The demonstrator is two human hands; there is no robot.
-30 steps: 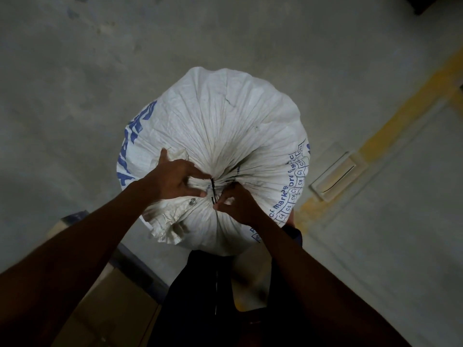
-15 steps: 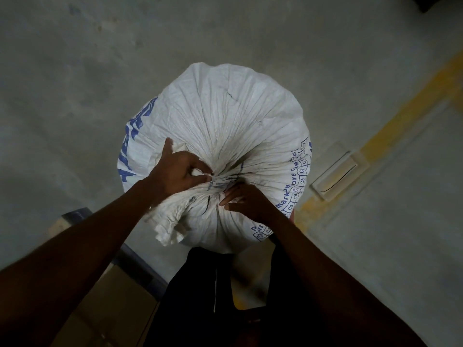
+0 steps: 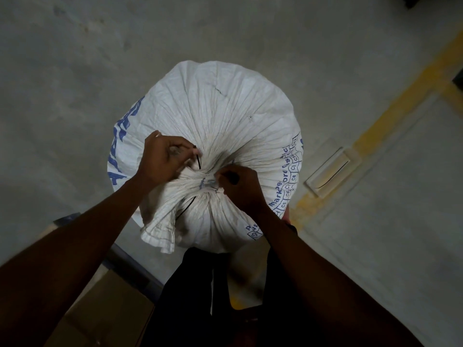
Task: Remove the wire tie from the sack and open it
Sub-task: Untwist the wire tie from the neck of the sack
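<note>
Grey concrete floor [image 3: 75, 83], yellow line [image 3: 390, 116]; white sack [image 3: 225, 108] standing.

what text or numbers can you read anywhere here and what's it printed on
All print is blue, on the white sack:
"mark" and "ore", parts of a curved line on its right side, rest unreadable.
"C1", "C8", "C5": grid boxes beside that line; other boxes too small.
Large letters on its left side: cut off by folds, unreadable.
</note>
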